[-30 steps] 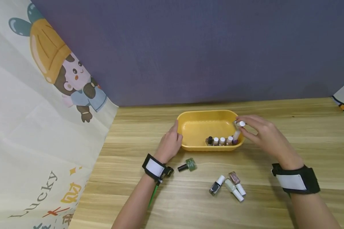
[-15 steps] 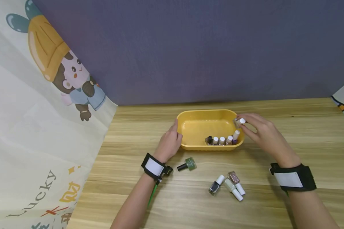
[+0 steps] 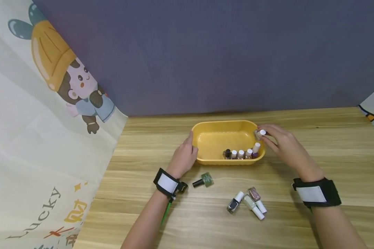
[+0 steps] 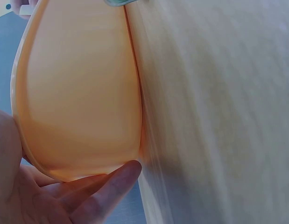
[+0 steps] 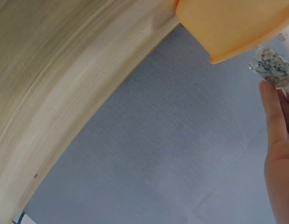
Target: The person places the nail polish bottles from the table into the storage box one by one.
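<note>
At the left end of a yellow plastic basket (image 3: 218, 161), my left hand (image 3: 183, 157) grips the wall, thumb by the rim and fingers underneath the end. My right hand (image 3: 283, 145) pinches a nail polish bottle (image 3: 259, 134) over the basket's right end. Its white cap points right, and the right wrist view shows dark and blue flecks in its clear glass (image 5: 272, 67). Several polish bottles stand along the basket's near wall: a black-capped bottle (image 3: 227, 154), white-capped ones (image 3: 241, 154), and a purple bottle (image 3: 256, 150) leaning at the right corner.
On the wooden table lie a green polish bottle (image 3: 207, 179) with a black cap, a dark bottle (image 3: 233, 205), a pale green bottle (image 3: 250, 202) and a glittery pink bottle (image 3: 254, 194), these three white-capped. A dark blue-grey panel (image 3: 212, 58) rises behind.
My right hand has drifted slightly left, and the bottle in its fingertips has lifted a little off the purple one. My left hand keeps its grip on the basket.
</note>
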Available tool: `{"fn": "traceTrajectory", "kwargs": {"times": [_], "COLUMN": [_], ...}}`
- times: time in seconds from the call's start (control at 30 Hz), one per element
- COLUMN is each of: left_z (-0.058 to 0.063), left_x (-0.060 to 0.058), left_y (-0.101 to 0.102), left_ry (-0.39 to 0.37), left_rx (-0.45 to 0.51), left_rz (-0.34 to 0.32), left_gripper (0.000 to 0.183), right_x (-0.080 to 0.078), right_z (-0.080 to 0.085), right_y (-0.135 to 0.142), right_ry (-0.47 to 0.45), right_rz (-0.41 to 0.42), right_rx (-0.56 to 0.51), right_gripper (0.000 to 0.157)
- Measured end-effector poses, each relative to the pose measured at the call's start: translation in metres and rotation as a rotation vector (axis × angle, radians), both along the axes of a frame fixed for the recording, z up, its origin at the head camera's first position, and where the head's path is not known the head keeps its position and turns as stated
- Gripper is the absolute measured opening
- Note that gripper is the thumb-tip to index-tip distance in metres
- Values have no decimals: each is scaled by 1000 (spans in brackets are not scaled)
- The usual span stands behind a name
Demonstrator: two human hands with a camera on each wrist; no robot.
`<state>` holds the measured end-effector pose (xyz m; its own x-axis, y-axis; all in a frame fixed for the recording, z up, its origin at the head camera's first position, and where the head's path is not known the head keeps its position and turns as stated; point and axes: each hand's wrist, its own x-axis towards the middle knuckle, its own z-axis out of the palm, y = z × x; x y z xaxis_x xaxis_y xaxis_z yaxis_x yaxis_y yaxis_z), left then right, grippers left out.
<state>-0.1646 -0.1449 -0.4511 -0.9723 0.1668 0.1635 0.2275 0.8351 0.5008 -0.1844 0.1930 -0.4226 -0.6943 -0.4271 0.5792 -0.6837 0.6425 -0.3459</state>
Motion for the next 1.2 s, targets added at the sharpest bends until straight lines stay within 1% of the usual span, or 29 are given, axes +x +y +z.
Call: {"fn": "traceTrajectory", "kwargs": {"times": [0.33,0.57,0.8,0.9,1.07,1.2], "left_z": [0,-1,-2,-1,-2,-4], "left_x": [1,1,-1,-2,-3,-1], "left_y": [1,1,0,0,0,0], "left_ry": [-9,-6,3,-3,-4,-7], "left_rx": [2,4,4,1,-8,-1], "left_rz": [5,2,6,7,12,12], "left_gripper": [61,61,61,62,62,62], "right_x": [-3,-5,-10,-11,-16,-17], "right_z": [-7,-13,-20,-22,-24,-28], "right_y": [0,1,1,1,2,2], "right_ry": [-95,-102,-129,-127,-80,-64], "right_rz": [13,31,60,56,61,58], "right_rx": [9,6,27,51,84,96], "right_gripper": [27,25,27,27,25,22]}}
